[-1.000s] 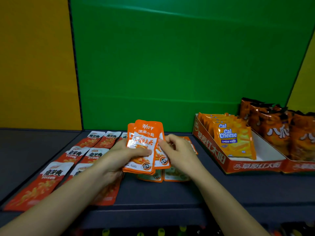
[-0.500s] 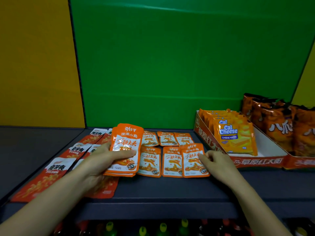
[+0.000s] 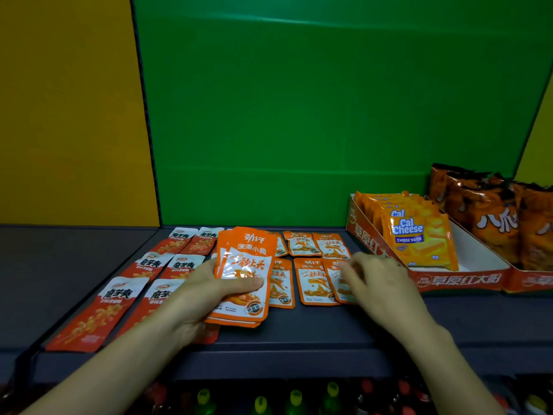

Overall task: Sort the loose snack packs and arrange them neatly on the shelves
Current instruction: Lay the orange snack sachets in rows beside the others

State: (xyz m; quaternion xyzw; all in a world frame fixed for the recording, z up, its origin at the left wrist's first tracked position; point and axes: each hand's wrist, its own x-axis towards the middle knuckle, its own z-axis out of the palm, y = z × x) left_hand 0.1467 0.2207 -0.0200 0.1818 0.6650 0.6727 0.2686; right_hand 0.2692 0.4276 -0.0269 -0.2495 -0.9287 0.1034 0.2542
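Holding a stack of orange packs [image 3: 242,274] in your L hand [image 3: 209,283] above shelf [image 3: 299,333]; R hand [image 3: 380,280], blurred, over front-row pack [image 3: 344,283], grip unclear. Red packs [image 3: 119,295] look done; stack left to lay.

Glossy orange plastic snack sachets [image 3: 311,281], mid-frame; matt dark grey shelf board [image 3: 299,330]; printed red cardboard display tray [image 3: 460,278], right; shiny foil-like orange wafer packs [image 3: 419,238].

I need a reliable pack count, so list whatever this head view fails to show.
Head view:
- Stack of orange packs in the left hand: count hidden, packs overlap.
- Front-right orange pack: covered by the blurred right hand; its grip unclear.
- Bottles below the shelf: dark, cut by the bottom edge.
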